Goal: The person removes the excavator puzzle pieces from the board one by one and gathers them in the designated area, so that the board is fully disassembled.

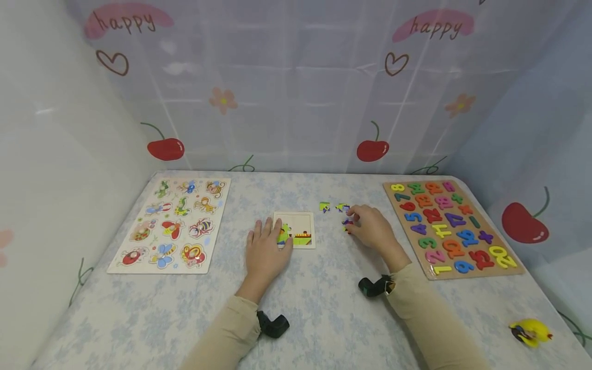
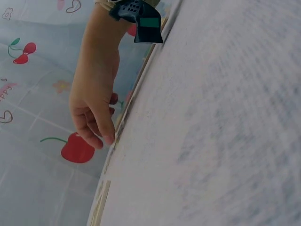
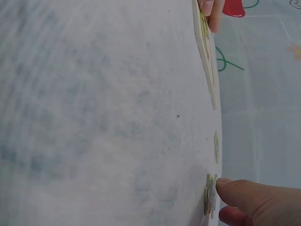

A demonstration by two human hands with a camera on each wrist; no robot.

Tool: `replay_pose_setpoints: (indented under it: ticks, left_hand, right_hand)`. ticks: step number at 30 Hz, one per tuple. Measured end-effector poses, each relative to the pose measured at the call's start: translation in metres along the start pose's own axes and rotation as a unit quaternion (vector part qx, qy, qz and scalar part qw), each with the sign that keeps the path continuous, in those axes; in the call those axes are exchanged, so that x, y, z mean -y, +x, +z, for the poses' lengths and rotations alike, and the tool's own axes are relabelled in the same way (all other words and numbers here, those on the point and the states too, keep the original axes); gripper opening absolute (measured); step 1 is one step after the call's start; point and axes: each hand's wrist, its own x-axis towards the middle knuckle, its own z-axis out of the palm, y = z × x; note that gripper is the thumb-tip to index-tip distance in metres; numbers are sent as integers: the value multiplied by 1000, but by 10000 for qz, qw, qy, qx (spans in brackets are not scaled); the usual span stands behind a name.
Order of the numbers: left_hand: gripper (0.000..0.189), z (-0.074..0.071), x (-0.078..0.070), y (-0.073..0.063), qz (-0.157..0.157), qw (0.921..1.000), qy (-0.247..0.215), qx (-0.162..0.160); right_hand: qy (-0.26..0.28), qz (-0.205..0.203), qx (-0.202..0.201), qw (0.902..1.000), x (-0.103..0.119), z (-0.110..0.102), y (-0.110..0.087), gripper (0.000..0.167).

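The puzzle frame (image 1: 303, 224), partly filled, is covered along its left side by the left hand (image 1: 268, 252), its fingers extended. Right of the frame, loose pieces (image 1: 325, 206) are laid out; a nearer piece (image 1: 347, 224) is met by the curled right hand (image 1: 373, 231), though whether it is pinched cannot be told. Piece-picking seems under way; a sure fingertip hold would be needed.

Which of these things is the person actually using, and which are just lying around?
Seemingly in use:
small puzzle tray, left fingers resting on its left side
loose puzzle pieces beside it, right fingers at some of them; I can't tell whether any is gripped

Just lying about:
insect board
number board
yellow toy
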Motion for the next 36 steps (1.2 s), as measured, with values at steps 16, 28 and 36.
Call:
replay_pose_setpoints:
  ticks: [16,28,36]
  left_hand:
    - [65,-4,9,-2,36,10000,-6,-49]
    - [62,-4,11,-2,47,9999,110,-108]
    - [62,-5,11,-2,67,9999,125,-84]
  right_hand:
    - [1253,-224,283,9915,51,23,12,33]
    - [696,-843,681,9917,100,52,27,31]
    - [444,-951,637,9924,112,60,31,21]
